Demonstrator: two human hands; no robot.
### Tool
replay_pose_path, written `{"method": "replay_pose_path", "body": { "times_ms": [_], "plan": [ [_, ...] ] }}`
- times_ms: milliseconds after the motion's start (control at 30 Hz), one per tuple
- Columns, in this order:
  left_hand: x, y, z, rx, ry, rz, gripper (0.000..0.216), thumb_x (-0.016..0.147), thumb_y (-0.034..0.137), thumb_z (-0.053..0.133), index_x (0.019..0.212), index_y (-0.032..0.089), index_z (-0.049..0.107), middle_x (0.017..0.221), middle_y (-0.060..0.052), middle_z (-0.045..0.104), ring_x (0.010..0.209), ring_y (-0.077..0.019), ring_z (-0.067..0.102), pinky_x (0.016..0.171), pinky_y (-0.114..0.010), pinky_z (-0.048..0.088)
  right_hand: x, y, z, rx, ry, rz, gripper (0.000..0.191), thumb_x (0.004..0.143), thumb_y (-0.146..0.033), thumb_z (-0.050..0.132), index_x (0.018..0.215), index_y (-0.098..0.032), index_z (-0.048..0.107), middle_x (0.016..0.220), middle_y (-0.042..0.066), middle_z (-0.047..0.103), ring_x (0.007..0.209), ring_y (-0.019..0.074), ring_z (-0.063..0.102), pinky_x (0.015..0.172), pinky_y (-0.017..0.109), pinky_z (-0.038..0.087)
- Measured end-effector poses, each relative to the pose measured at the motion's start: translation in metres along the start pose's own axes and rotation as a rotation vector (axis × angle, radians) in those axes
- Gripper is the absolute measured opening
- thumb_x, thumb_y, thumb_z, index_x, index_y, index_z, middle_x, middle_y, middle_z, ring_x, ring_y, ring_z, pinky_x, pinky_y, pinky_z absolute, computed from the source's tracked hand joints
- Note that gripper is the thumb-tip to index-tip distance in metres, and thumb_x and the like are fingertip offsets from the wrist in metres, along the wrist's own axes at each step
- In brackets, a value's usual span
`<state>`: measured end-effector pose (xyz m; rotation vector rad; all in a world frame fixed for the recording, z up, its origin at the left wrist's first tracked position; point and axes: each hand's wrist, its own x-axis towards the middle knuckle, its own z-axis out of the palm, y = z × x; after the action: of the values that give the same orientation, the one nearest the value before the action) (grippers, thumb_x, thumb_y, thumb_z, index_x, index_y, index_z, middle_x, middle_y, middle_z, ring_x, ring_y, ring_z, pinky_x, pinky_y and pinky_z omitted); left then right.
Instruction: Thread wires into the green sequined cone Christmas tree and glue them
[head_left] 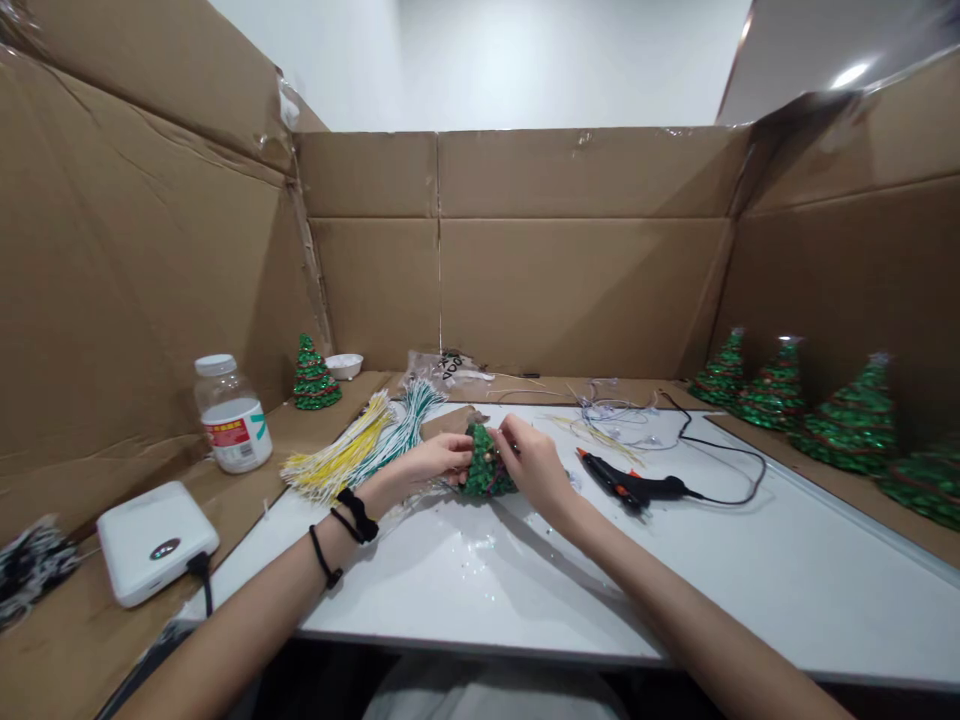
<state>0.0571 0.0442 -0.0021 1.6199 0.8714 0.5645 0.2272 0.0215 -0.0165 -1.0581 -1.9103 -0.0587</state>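
A small green Christmas tree [480, 470] with tiny coloured decorations stands upright between my hands over the white board [420, 590]. My left hand [435, 458] grips its left side, fingers closed against it. On the other side, my right hand [529, 460] has thumb and fingers pinched together at the tree's upper right. Whatever lies between those right fingertips is too small to make out. A black glue gun [630, 485] with an orange tip lies to the right of my right hand. Left of the tree are bundles of yellow-and-white strands [341, 450] and green-and-white strands [397, 425].
Finished-looking trees [851, 420] line the right side; another tree [313, 375] stands at left. A plastic jar [234, 420], a white box [156, 545] with a cable and a white bowl [345, 367] sit at left. Clear-looking wires [611, 410] tangle behind. Cardboard walls [585, 290] enclose the board.
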Motion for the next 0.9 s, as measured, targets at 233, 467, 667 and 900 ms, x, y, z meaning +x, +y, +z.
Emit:
{"method": "replay_pose_path", "body": {
  "times_ms": [233, 467, 667, 900],
  "plan": [
    [0.01, -0.014, 0.004, -0.082, 0.056, 0.005, 0.013, 0.069, 0.024, 0.062, 0.075, 0.015, 0.056, 0.054, 0.005, 0.048, 0.046, -0.006, 0.042, 0.049, -0.021, 0.033, 0.0, -0.003, -0.003, 0.028, 0.002, 0.031, 0.027, 0.09, -0.024, 0.041, 0.064, -0.021, 0.034, 0.06, -0.002, 0.047, 0.052, 0.0127, 0.04, 0.051, 0.024, 0.029],
    [0.011, -0.023, -0.002, -0.172, 0.008, -0.07, 0.021, 0.064, 0.027, 0.068, 0.072, 0.013, 0.054, 0.059, 0.001, 0.056, 0.052, -0.008, 0.053, 0.057, -0.023, 0.042, -0.001, 0.002, 0.003, 0.033, -0.036, 0.001, 0.025, 0.088, -0.023, 0.042, 0.064, -0.021, 0.039, 0.077, 0.003, 0.051, 0.067, 0.0156, 0.049, 0.061, 0.026, 0.037],
    [0.006, -0.012, -0.002, -0.107, -0.07, 0.002, 0.017, 0.069, 0.026, 0.064, 0.073, 0.013, 0.053, 0.06, 0.003, 0.052, 0.052, -0.0066, 0.047, 0.053, -0.021, 0.037, 0.001, 0.005, 0.0, 0.092, -0.048, 0.019, 0.024, 0.089, -0.03, 0.041, 0.067, -0.022, 0.038, 0.069, 0.002, 0.049, 0.063, 0.0164, 0.047, 0.059, 0.027, 0.035],
    [0.007, -0.012, 0.0, -0.072, 0.019, -0.026, 0.02, 0.073, 0.031, 0.061, 0.076, 0.016, 0.049, 0.052, 0.007, 0.045, 0.041, -0.0041, 0.039, 0.041, -0.018, 0.025, 0.002, 0.006, 0.001, 0.202, -0.03, 0.136, 0.019, 0.091, -0.03, 0.036, 0.074, -0.022, 0.038, 0.065, 0.0, 0.052, 0.057, 0.0157, 0.049, 0.057, 0.026, 0.036]
  ]
}}
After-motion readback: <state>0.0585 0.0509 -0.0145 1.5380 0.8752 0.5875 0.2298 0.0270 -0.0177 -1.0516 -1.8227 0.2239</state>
